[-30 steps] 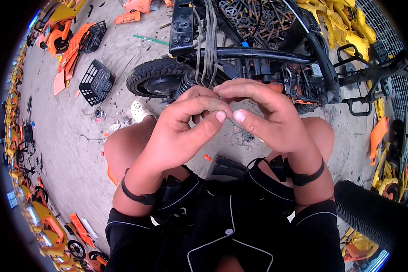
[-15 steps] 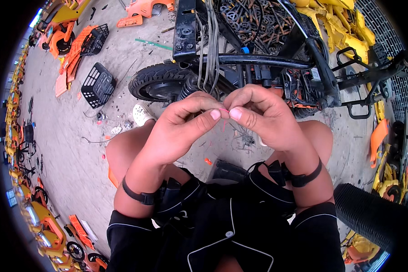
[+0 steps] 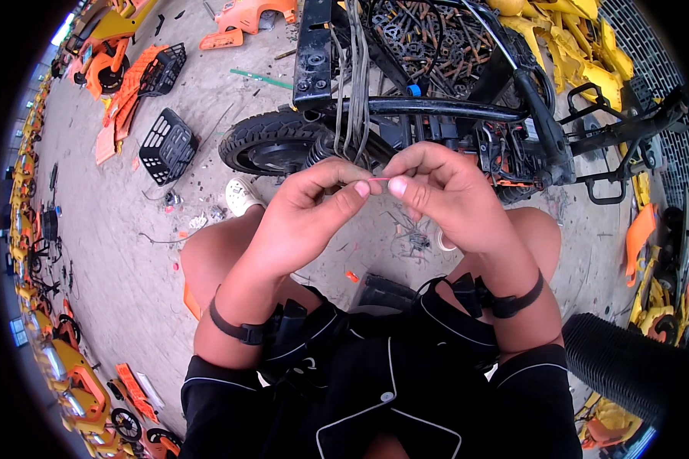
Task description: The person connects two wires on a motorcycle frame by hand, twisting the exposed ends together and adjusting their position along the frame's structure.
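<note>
Between my two hands runs a short, thin pink-red strand (image 3: 380, 180), possibly a wire; its exact kind is too small to tell. My left hand (image 3: 308, 210) pinches one end between thumb and bent forefinger. At the other end, my right hand (image 3: 448, 195) closes its thumb and forefinger on it. Both hands hang in front of a black vehicle frame (image 3: 444, 109), apart from it. Several grey cables (image 3: 352, 84) dangle over the frame just beyond my fingers. A black-tyred wheel (image 3: 264, 144) sits past my left hand.
A black plastic basket (image 3: 168, 145) lies on the concrete floor at left, near orange panels (image 3: 130, 88). Rusty metal parts (image 3: 421, 34) are heaped behind the frame. Yellow panels (image 3: 582, 46) pile up at far right. A black ribbed hose-like object (image 3: 616, 363) stands by my right elbow.
The strand's dangling end no longer shows below my fingers; the piece now stretches straight between both pinches. My right fingertips have shifted slightly away from the left ones.
</note>
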{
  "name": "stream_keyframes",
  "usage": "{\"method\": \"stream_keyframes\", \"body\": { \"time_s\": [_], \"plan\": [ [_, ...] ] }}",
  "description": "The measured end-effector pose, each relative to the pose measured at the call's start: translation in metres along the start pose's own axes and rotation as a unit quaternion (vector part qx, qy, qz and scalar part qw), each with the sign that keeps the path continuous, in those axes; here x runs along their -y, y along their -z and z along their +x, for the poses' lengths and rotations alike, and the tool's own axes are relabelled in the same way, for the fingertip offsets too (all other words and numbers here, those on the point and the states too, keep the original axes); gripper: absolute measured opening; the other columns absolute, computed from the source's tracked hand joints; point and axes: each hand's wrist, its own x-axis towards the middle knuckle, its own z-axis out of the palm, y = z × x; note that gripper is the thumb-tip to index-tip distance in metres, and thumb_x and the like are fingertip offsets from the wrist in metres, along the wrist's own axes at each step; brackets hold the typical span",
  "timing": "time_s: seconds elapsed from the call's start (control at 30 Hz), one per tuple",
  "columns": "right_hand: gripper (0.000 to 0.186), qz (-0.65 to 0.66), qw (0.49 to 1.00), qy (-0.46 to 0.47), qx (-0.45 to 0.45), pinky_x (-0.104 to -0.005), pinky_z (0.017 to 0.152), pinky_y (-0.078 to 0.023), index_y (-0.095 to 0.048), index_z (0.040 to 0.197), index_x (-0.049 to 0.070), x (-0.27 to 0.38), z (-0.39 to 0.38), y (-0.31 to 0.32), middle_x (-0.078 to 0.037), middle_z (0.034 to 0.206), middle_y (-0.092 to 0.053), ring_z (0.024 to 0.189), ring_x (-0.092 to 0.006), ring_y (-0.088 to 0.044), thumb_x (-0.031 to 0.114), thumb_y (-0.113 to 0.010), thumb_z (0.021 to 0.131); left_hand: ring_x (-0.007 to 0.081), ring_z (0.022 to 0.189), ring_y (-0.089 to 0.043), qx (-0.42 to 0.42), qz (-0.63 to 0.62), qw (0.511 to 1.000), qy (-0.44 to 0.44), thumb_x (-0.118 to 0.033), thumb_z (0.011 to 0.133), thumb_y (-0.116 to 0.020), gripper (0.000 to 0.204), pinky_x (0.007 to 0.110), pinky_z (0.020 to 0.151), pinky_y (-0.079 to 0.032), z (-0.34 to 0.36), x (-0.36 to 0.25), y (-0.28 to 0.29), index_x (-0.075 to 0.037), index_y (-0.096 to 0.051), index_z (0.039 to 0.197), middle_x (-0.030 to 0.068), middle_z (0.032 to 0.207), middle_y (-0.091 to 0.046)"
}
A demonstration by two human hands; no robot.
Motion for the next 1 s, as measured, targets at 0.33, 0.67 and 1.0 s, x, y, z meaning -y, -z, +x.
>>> {"method": "stream_keyframes", "body": {
  "time_s": [0.33, 0.67, 1.0],
  "plan": [
    [0.008, -0.404, 0.873, 0.236, -0.135, -0.0427, 0.071, -0.052, -0.066, 0.103, 0.006, -0.009, 0.002, 0.005, -0.011, 0.096, -0.063, 0.084, -0.0347, -0.064, 0.01, -0.067, 0.096, 0.0113, 0.083, -0.062, -0.059, 0.144, 0.988, -0.019, -0.007, 0.099, -0.065, 0.012, 0.028, 0.075, -0.051, 0.0, -0.002, -0.009, 0.002, -0.071, 0.104, 0.0051, 0.088, -0.069],
    [0.009, -0.421, 0.877, 0.225, -0.055, -0.0403, 0.075, -0.053, -0.07, 0.102, 0.005, 0.002, -0.005, -0.003, -0.015, 0.094, -0.068, 0.086, -0.0369, -0.066, 0.005, -0.065, 0.094, 0.0456, 0.087, -0.066, 0.016, 0.38, 0.922, -0.075, -0.02, 0.091, -0.065, 0.022, 0.051, 0.077, -0.053, 0.005, 0.017, -0.004, 0.0, -0.071, 0.098, 0.0245, 0.091, -0.068],
    [0.011, -0.43, 0.873, 0.225, -0.052, -0.0369, 0.069, -0.052, -0.066, 0.099, -0.002, -0.012, 0.007, -0.004, -0.017, 0.089, -0.065, 0.073, -0.0311, -0.064, 0.001, -0.069, 0.088, 0.0433, 0.085, -0.068, -0.036, 0.331, 0.934, -0.13, -0.02, 0.087, -0.063, 0.022, 0.051, 0.077, -0.054, 0.02, 0.049, -0.009, -0.001, -0.072, 0.091, 0.0234, 0.087, -0.07]
  ]
}}
